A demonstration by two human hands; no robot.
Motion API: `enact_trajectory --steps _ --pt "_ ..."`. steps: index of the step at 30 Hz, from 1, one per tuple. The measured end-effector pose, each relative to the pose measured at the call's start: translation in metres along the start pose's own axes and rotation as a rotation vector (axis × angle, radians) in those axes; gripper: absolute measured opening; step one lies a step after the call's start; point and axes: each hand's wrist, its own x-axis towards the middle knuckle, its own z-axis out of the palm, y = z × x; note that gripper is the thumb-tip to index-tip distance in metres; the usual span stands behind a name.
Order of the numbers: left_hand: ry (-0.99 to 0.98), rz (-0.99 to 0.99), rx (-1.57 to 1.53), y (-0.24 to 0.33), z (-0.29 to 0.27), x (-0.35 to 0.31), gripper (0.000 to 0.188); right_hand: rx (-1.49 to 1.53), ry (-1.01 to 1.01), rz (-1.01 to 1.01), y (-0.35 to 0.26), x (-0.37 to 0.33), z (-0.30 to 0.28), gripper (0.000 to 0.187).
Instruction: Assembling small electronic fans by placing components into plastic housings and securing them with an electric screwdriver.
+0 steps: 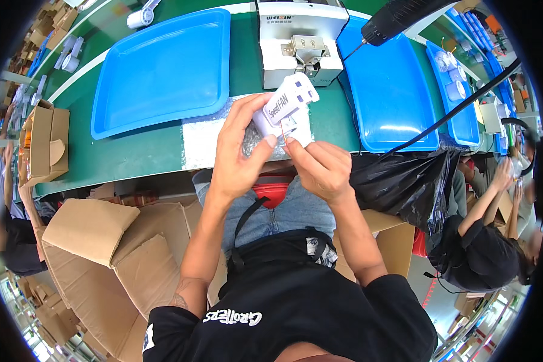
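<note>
Both hands share the grip on a small white plastic fan unit (288, 107), held just above the near edge of the green bench (139, 151). Left hand (238, 151) wraps round its left side with thumb and fingers clamped on the body; right hand (320, 169) pinches the lower part, fingertips closed on it. Beneath the fan lies a crinkled clear plastic sheet (205, 136) at the near edge of the bench.

Beyond it, toward the far edge, stands a white boxy bench machine with a metal fixture (301, 45), flanked by a large blue plastic tray (163, 69) on the left and another blue tray (389, 90) on the right. Neither of these two trays holds a finished piece, so the work looks to be mid-handling: the fan is in hand, not yet set down anywhere. A black plastic bag (404, 181) hangs off the bench's near right edge.
</note>
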Motion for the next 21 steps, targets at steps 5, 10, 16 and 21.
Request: enact_trajectory --steps 5,10,16,21 --pt "0.010 -0.069 0.147 0.009 0.010 0.005 0.060 0.169 -0.010 -0.090 0.019 0.024 -0.030 0.030" --pt "0.007 -0.018 0.211 0.009 0.012 0.002 0.063 0.334 0.617 0.255 0.058 0.124 -0.069 0.046" --pt "0.022 -0.240 -0.246 0.007 0.007 0.005 0.069 0.730 0.362 0.270 0.082 0.161 -0.067 0.051" --pt "-0.094 -0.128 -0.021 -0.012 0.010 0.021 0.070 1.685 0.162 -0.517 0.110 0.178 -0.041 0.052"
